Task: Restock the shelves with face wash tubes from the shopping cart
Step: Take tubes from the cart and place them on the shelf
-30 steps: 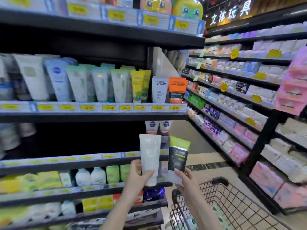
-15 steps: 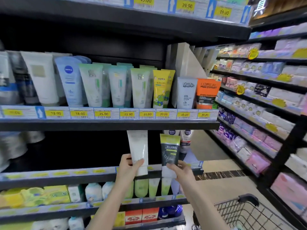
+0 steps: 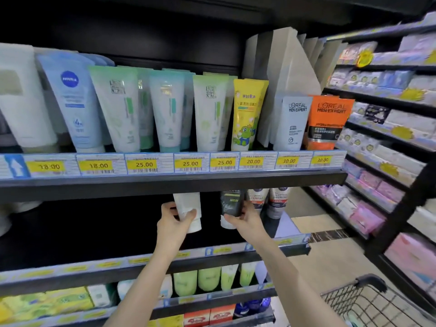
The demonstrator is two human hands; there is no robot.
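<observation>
At frame centre, the left hand [image 3: 175,224] is gripping a white tube [image 3: 188,210] and the right hand [image 3: 245,218] is gripping a dark tube [image 3: 232,205], both upright inside the middle shelf [image 3: 94,265]. The cart [image 3: 368,300] is sitting at lower right.

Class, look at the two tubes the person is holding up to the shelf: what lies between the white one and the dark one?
Nothing: the head view shows only the dark shelf interior between the white tube and the dark tube.

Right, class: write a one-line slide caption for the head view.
Left hand holds a white tube, right hand a black tube, both inside a dark shelf bay.
</observation>
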